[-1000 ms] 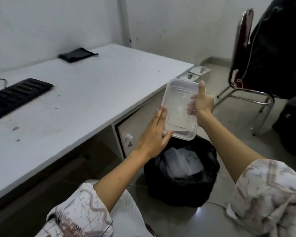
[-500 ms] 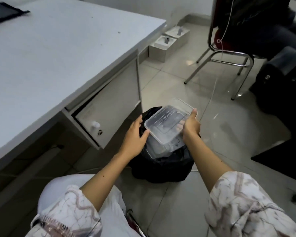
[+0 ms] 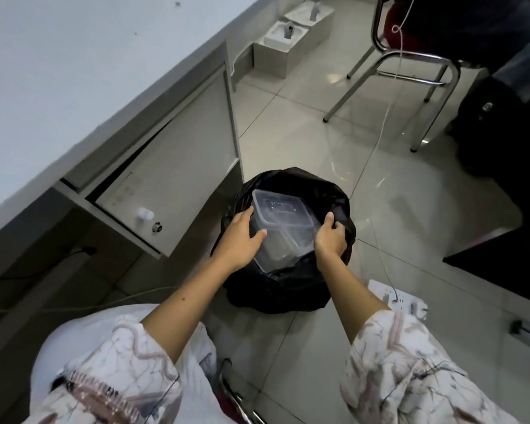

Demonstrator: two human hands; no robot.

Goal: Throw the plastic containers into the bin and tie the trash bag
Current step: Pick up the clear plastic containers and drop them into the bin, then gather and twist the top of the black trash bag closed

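Note:
A clear plastic container [image 3: 283, 209] lies at the mouth of the bin, on top of other clear containers [image 3: 283, 249]. The bin is lined with a black trash bag [image 3: 288, 290] whose rim is wide open. My left hand [image 3: 242, 240] grips the top container's left edge, thumb along its side and fingers over the plastic below. My right hand [image 3: 331, 240] is curled against the container's right side, just inside the bag's rim. Both forearms reach down from patterned sleeves.
A white desk [image 3: 74, 71] with a drawer unit [image 3: 172, 166] stands left of the bin. A metal-framed chair [image 3: 416, 62] and dark bags [image 3: 502, 111] are at the back right. A white power strip [image 3: 398, 298] and its cable lie on the tiled floor to the right.
Both hands have carried the container from chest height down into the bin. The view has tilted down to the floor.

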